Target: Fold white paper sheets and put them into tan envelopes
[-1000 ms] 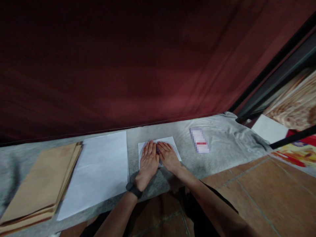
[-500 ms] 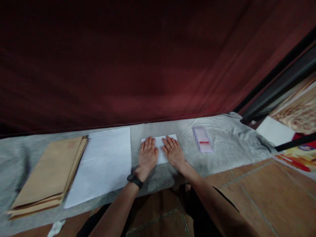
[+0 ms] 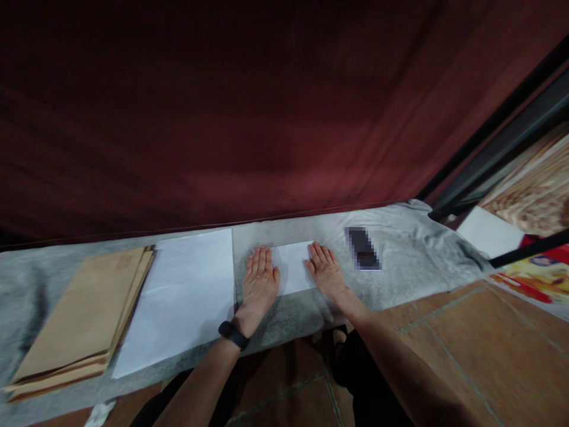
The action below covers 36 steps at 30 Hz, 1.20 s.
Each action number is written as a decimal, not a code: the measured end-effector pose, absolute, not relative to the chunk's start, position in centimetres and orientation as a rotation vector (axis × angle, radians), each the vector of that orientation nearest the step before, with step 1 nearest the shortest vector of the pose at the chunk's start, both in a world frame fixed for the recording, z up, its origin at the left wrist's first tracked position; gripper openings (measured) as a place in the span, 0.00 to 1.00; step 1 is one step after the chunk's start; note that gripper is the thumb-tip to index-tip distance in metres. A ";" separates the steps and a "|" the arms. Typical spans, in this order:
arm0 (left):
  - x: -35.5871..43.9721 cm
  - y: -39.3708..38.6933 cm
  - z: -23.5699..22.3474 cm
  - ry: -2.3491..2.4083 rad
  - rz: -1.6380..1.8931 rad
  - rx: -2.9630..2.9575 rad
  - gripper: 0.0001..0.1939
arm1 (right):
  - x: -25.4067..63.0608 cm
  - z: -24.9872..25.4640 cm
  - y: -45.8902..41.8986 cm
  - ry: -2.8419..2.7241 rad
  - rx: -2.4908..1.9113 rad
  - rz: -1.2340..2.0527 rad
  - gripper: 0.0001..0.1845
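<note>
A small white sheet of paper (image 3: pixel 293 268), which looks folded, lies flat on the grey cloth (image 3: pixel 284 320) between my hands. My left hand (image 3: pixel 260 279) rests palm down over its left edge, fingers stretched out. Over the right edge lies my right hand (image 3: pixel 326 270), also flat with its fingers a little apart. A dark band circles my left wrist. To the left of my hands is a large white sheet of paper (image 3: pixel 182 296), with a stack of brown envelopes (image 3: pixel 80 314) beyond it.
A phone-shaped, pixelated object (image 3: pixel 363 249) lies right of my right hand. Behind the cloth hangs a dark red curtain (image 3: pixel 267 148). Dark metal bars (image 3: pixel 502 142) and a printed poster (image 3: pixel 537 267) stand at the right. Brown floor tiles (image 3: pixel 462 338) lie below.
My hands have slid apart, left hand to the left and right hand to the right, baring more of the small paper. The pixelated object has turned from light to dark.
</note>
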<state>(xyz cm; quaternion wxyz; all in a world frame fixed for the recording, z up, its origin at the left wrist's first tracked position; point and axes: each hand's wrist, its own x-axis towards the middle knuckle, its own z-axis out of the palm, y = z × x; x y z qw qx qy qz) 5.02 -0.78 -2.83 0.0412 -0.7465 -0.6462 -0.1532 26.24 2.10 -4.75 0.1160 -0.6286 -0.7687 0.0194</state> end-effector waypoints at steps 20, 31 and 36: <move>6.4 -4.0 -5.2 -1.751 -0.437 -2.550 0.32 | 22.3 -4.1 -2.8 -2.394 -1.469 0.235 0.32; 4.1 -4.4 -4.5 -1.876 -0.414 -2.420 0.31 | 26.9 -4.7 -2.5 -2.360 -1.637 0.052 0.33; 3.1 -4.7 -4.7 -1.915 -0.374 -2.339 0.30 | 28.2 -5.1 -2.5 -2.349 -1.693 -0.001 0.34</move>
